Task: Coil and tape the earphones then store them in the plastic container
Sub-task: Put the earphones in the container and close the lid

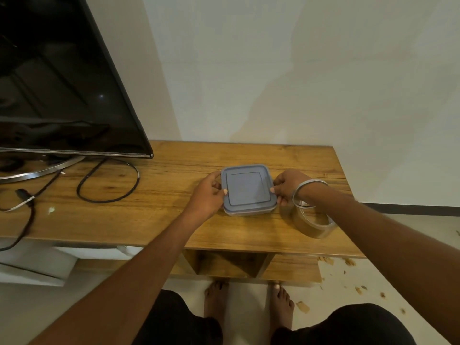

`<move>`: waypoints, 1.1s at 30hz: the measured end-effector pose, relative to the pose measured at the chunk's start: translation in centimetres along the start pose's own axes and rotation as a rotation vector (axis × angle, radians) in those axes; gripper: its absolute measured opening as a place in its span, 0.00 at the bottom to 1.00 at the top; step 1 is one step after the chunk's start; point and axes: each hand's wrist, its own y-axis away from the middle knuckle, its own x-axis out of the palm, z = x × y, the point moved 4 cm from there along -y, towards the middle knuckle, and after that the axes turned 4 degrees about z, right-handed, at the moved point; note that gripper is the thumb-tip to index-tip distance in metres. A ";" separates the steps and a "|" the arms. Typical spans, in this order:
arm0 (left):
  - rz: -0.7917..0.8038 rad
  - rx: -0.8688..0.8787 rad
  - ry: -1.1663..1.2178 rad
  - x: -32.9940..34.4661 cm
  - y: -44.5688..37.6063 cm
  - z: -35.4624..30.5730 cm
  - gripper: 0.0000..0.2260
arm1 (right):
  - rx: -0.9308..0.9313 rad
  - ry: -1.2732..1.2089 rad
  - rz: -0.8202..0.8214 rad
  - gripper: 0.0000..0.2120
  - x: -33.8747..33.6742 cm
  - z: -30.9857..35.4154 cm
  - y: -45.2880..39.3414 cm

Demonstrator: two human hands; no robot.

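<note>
container lid (pixel 247 186): grey-blue, plain, between my hands
table (pixel 174 207): honey-brown wood grain
tape roll (pixel 314 224): clear, brownish sheen
bangle (pixel 308 192): silver, on my right wrist
television (pixel 57 78): glossy black
cable (pixel 109 180): black
wall (pixel 298 70): off-white

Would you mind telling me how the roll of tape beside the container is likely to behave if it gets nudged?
The roll of tape lies flat on the wooden table, so it will probably slide rather than roll. It looks like a rigid ring and should keep its shape. Tipped onto its edge, it could roll off the near edge.
</note>
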 end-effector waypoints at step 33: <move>0.118 -0.019 0.204 6.4 -6.8 -2.8 0.23 | -0.095 0.199 -0.293 0.12 -7.3 -3.4 -4.1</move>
